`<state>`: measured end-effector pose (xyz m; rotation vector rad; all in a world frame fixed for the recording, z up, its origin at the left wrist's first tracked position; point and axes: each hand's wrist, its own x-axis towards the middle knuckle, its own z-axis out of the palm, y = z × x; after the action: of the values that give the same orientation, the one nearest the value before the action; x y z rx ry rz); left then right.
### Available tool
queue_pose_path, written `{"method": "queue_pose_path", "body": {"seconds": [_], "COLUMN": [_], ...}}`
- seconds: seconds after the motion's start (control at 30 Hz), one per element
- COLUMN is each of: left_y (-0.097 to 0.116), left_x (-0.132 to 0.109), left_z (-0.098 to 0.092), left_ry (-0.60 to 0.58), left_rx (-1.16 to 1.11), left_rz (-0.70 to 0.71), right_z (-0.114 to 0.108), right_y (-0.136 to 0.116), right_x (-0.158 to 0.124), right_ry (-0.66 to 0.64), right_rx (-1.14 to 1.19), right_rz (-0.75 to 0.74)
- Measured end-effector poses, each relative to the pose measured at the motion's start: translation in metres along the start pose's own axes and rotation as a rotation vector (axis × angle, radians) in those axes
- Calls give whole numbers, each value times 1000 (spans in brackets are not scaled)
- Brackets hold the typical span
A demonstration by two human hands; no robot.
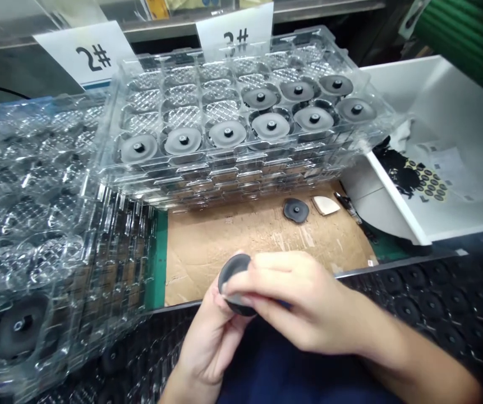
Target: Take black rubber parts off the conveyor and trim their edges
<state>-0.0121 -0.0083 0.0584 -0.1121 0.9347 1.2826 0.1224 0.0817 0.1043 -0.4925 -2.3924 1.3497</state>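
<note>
A dark, rounded disc-like part (233, 268) is held up near the front edge of the cardboard. My left hand (210, 331) grips it from below and behind, fingers wrapped round its edge. Across its face, my right hand (295, 297) presses bent fingertips; whether something small is pinched under them is hidden. On the cardboard mat (224, 238) beyond my hands lies a similar dark disc (295, 210) with a small central stud. Beside that disc sits a pale, wedge-shaped pad (326, 205).
A stack of clear plastic trays (233, 163) stands behind, several dark discs in its top pockets. More clear trays (35, 185) fill the left. At right, a white bin (418, 224) holds black scraps and sticker-like pieces. A dark tool (348, 206) lies beside the mat.
</note>
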Motion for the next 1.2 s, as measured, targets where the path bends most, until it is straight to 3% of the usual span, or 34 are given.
{"method": "queue_pose_path", "body": {"seconds": [0.1, 0.17, 0.23, 0.4, 0.47, 0.53, 0.63, 0.73, 0.8, 0.9, 0.97, 1.03, 1.13, 1.2], "left_y": [-1, 0, 3, 3, 0, -2, -2, -4, -6, -7, -4, -1, 4, 5], "left_x": [1, 2, 2, 5, 4, 3, 2, 6, 8, 8, 6, 4, 5, 7], "left_z": [-4, -4, -1, 13, 17, 19, 16, 12, 10, 11, 11, 11, 12, 13], "left_ry": [-69, -111, -140, -141, -85, -40, -34, -24, -45, -19, 15, 0, -87, -104], "left_rx": [-25, -57, -90, -66, -50, -42, -21, 9, 7, -4, -3, 7, -14, -50], "left_rz": [3, 4, 12, 34, 49, 34, 22, 94, 99, 76, 71, 60, 45, 34], "right_z": [-3, -6, -7, -4, 1, 6, 10, 10, 11, 14, 11, 5, -4, -7], "right_y": [6, 15, 24, 24, 11, -3, -14, -12, -7, -4, -5, -7, -8, -3], "right_x": [-5, -16, -29, -44, -36, -22, -4, 7, 13, 14, 5, -7, -16, -11], "right_ry": [-19, -131, -148, 142, 317, 418, 309, 103, 175, 333, 223, 106, 192, 298], "right_rx": [90, 151, 158, 172, 147, 77, -8, -28, -85, -88, 3, 35, -149, -313], "right_rz": [-18, 57, 174, 352, 326, 206, 49, 122, 149, 77, 69, 157, 280, 180]}}
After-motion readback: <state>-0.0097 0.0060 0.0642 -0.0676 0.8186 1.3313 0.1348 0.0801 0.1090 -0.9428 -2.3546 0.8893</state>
